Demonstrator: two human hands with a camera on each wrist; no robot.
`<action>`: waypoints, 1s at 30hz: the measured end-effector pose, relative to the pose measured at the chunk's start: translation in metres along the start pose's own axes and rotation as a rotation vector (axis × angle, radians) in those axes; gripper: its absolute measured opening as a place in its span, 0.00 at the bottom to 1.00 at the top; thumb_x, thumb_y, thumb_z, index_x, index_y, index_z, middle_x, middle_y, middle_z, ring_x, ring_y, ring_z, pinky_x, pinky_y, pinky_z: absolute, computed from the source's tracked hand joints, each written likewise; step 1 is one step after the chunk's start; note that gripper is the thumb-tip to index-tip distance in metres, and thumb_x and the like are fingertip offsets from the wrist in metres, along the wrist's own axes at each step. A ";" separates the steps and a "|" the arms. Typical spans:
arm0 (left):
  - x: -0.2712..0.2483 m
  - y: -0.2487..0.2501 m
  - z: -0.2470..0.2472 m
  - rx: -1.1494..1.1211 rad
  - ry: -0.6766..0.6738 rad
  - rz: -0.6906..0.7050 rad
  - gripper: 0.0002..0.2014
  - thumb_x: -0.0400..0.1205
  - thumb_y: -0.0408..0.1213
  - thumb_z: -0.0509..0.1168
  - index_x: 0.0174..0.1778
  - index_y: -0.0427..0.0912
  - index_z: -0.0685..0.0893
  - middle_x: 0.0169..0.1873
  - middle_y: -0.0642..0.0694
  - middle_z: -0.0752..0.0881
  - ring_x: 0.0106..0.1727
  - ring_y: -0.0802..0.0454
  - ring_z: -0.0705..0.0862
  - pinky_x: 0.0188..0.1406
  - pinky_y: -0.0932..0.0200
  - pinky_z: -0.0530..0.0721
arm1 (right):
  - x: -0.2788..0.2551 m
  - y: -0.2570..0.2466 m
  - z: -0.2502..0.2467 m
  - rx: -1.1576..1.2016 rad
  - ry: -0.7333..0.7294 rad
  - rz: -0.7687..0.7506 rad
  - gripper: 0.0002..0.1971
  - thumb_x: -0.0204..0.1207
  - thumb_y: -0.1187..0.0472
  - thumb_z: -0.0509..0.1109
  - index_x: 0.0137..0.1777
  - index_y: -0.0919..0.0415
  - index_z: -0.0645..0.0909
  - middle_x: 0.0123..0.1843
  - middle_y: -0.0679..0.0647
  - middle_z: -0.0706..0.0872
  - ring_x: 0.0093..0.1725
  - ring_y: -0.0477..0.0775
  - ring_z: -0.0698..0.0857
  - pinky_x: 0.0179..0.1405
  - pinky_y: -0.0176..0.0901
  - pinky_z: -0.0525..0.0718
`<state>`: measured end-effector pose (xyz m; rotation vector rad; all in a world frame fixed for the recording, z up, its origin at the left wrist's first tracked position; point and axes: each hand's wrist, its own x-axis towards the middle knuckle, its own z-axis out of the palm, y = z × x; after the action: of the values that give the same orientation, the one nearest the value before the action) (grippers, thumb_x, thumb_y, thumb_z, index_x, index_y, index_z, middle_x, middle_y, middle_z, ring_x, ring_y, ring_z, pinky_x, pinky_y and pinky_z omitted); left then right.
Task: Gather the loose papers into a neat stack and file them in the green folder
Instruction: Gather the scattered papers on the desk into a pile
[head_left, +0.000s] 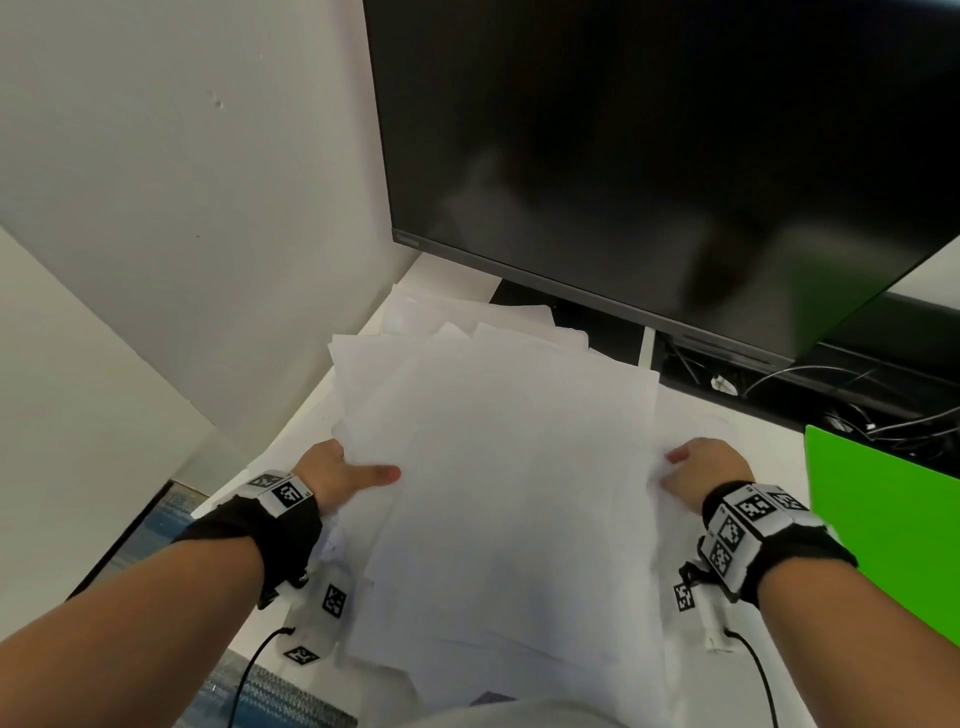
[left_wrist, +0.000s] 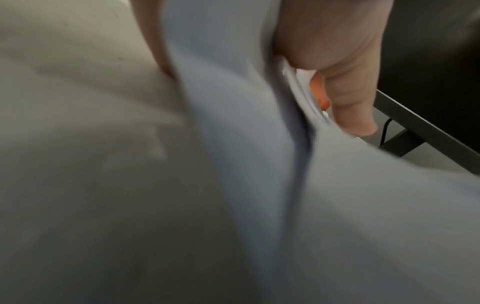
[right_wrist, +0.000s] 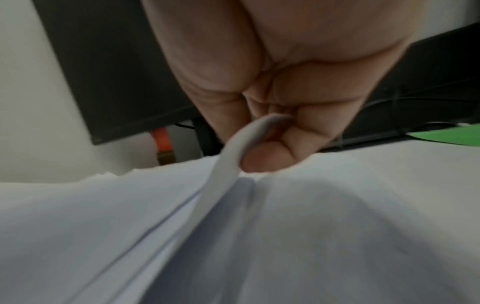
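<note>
A loose, fanned pile of white papers (head_left: 498, 467) covers the middle of the white desk. My left hand (head_left: 343, 475) grips the pile's left edge, thumb on top and fingers underneath, as the left wrist view shows with the papers (left_wrist: 233, 144) between thumb and fingers. My right hand (head_left: 701, 470) pinches the right edge; in the right wrist view the paper edge (right_wrist: 233, 148) curls up between its thumb and fingers. The green folder (head_left: 883, 530) lies flat at the desk's right side, just right of my right wrist.
A dark monitor (head_left: 649, 156) stands close behind the papers on a black stand, with cables (head_left: 831, 395) trailing to the right. A white wall (head_left: 182, 208) bounds the desk on the left. The desk's near left edge drops to carpet (head_left: 156, 525).
</note>
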<state>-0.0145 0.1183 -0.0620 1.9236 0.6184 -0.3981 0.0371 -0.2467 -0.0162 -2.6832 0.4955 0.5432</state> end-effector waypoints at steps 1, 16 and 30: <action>0.002 -0.002 0.000 0.008 0.004 0.016 0.48 0.41 0.61 0.78 0.58 0.46 0.85 0.55 0.46 0.88 0.60 0.45 0.84 0.65 0.49 0.78 | -0.002 -0.005 0.000 0.099 0.057 -0.085 0.13 0.73 0.67 0.68 0.58 0.61 0.82 0.47 0.53 0.83 0.50 0.56 0.82 0.50 0.41 0.78; 0.011 -0.005 0.000 0.094 0.023 -0.081 0.33 0.63 0.37 0.81 0.64 0.37 0.80 0.61 0.39 0.85 0.63 0.40 0.81 0.63 0.51 0.77 | -0.005 0.012 0.011 0.864 0.587 0.134 0.07 0.73 0.64 0.71 0.49 0.53 0.79 0.50 0.55 0.83 0.41 0.54 0.79 0.55 0.43 0.78; 0.007 -0.003 0.001 0.115 0.023 -0.071 0.34 0.59 0.44 0.81 0.62 0.38 0.82 0.59 0.39 0.86 0.61 0.40 0.82 0.62 0.51 0.77 | 0.010 0.044 0.009 0.420 -0.064 0.240 0.11 0.71 0.64 0.72 0.53 0.63 0.80 0.52 0.60 0.82 0.46 0.60 0.83 0.37 0.47 0.86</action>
<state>-0.0103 0.1206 -0.0685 2.0223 0.6927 -0.4659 0.0255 -0.2841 -0.0398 -2.2158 0.8192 0.5211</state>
